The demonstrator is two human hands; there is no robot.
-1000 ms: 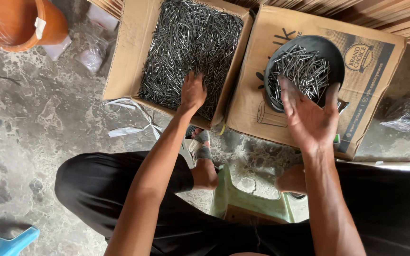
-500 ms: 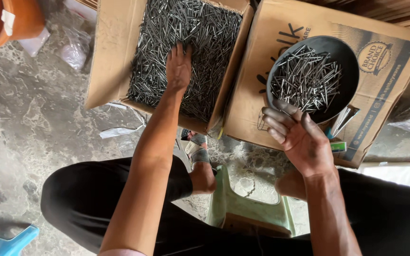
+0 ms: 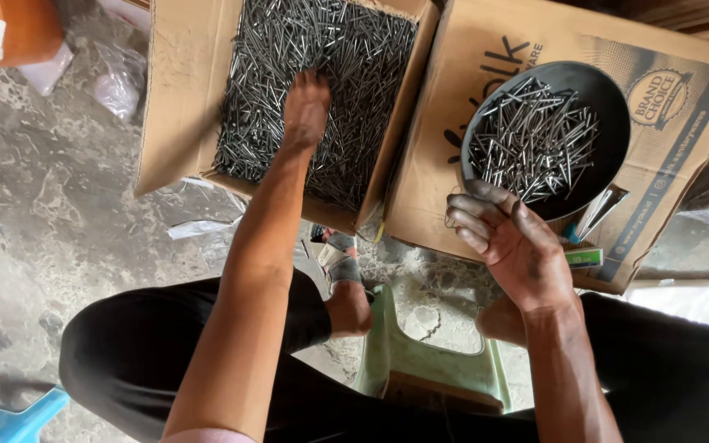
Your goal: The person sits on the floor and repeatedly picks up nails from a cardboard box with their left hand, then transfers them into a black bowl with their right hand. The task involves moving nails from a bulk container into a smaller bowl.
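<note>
My left hand (image 3: 305,107) reaches into an open cardboard box (image 3: 178,98) filled with a heap of steel nails (image 3: 346,74); its fingers are buried among the nails, so what they grip is hidden. My right hand (image 3: 506,234) hovers palm-up, fingers curled and apart, at the near rim of a round black pan (image 3: 605,123) that holds several loose nails (image 3: 531,139). The pan rests on a closed cardboard carton (image 3: 683,139) to the right of the open box.
I sit on a low green stool (image 3: 428,361) with my legs in black trousers (image 3: 133,344) and a sandalled foot (image 3: 346,287) on the stone floor. An orange vessel (image 3: 10,33) stands far left. A blue plastic piece (image 3: 2,406) lies at the lower left.
My left hand has pushed farther up into the box of nails. My right hand has drawn back from the pan toward me and curled its fingers.
</note>
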